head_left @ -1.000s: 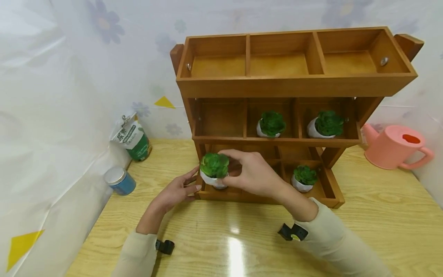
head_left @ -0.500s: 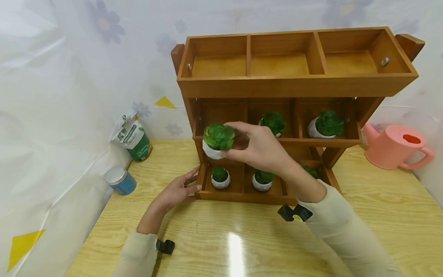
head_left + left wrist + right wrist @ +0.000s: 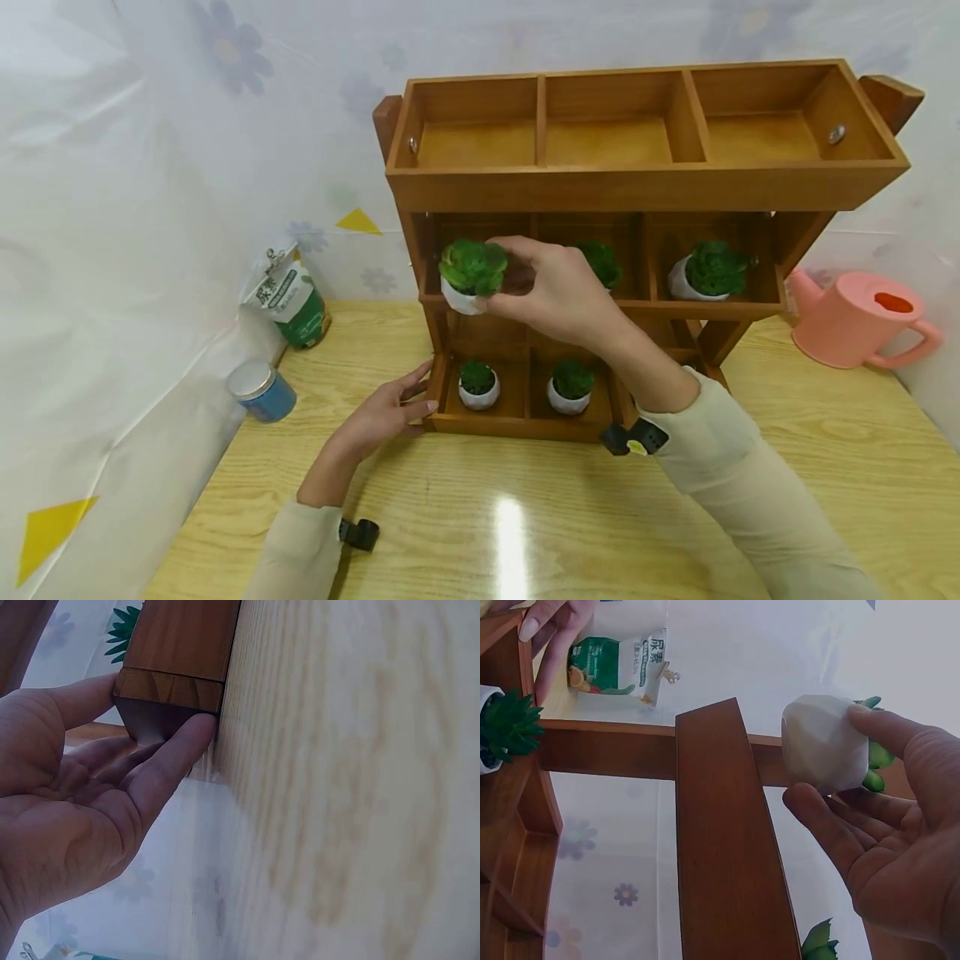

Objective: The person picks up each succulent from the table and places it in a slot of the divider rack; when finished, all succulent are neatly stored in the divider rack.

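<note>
My right hand (image 3: 566, 292) pinches a small potted succulent (image 3: 472, 267) by its faceted white pot (image 3: 825, 742), thumb and fingers on opposite sides. The plant hangs upright before the left compartment of the wooden shelf's middle tier (image 3: 462, 302). My left hand (image 3: 378, 415) rests against the bottom tier's front left corner (image 3: 169, 686), fingers fairly straight. Below, one potted succulent (image 3: 478, 383) sits in the left compartment and another (image 3: 570, 386) in the middle one. The middle tier also holds a partly hidden succulent (image 3: 602, 262) and one at right (image 3: 708, 271).
The shelf's top tier (image 3: 645, 187) has three compartments with bare floors. Left of the shelf stand a clipped green-and-white pouch (image 3: 288, 300) and a blue can (image 3: 261, 392). A pink watering can (image 3: 855, 321) stands right. The wooden table (image 3: 450, 517) extends in front.
My right hand has raised the potted succulent from in front of the bottom tier to the middle tier. Bottom-tier plants behind it came into view, while my forearm now covers the right one. The left hand stayed put.
</note>
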A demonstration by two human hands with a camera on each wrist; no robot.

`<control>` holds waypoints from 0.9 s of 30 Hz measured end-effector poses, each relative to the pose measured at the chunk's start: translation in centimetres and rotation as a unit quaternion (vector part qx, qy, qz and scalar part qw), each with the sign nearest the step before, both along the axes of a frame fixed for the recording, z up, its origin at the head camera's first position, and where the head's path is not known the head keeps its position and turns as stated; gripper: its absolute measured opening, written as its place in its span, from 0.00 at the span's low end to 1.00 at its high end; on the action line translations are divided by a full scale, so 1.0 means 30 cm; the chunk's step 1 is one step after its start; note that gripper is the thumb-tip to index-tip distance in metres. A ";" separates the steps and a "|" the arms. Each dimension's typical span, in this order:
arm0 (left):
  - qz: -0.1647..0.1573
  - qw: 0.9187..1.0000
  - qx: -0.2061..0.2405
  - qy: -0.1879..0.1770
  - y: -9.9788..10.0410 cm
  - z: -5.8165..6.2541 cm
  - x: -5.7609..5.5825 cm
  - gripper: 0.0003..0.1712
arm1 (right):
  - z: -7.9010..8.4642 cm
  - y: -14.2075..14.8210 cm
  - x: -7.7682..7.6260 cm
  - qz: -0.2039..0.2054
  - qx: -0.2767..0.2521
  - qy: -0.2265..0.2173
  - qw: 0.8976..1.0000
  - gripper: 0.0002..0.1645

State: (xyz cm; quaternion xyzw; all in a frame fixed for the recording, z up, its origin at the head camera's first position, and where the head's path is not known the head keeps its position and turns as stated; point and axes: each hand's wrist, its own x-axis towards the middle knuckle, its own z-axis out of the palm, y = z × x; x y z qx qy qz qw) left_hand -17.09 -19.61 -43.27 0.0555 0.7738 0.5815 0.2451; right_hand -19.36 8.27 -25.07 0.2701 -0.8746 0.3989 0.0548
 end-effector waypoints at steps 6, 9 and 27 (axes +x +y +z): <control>0.001 1.000 -0.003 0.000 0.003 -0.003 -0.001 0.42 | 0.012 -0.020 -0.030 -0.029 0.050 0.040 0.998 0.34; 0.002 1.000 -0.004 0.002 0.003 -0.004 -0.001 0.42 | 0.017 -0.029 -0.045 -0.047 0.072 0.049 0.995 0.37; 0.001 1.000 -0.001 0.004 0.001 -0.003 0.004 0.42 | 0.008 -0.091 -0.123 -0.075 0.166 0.084 0.980 0.38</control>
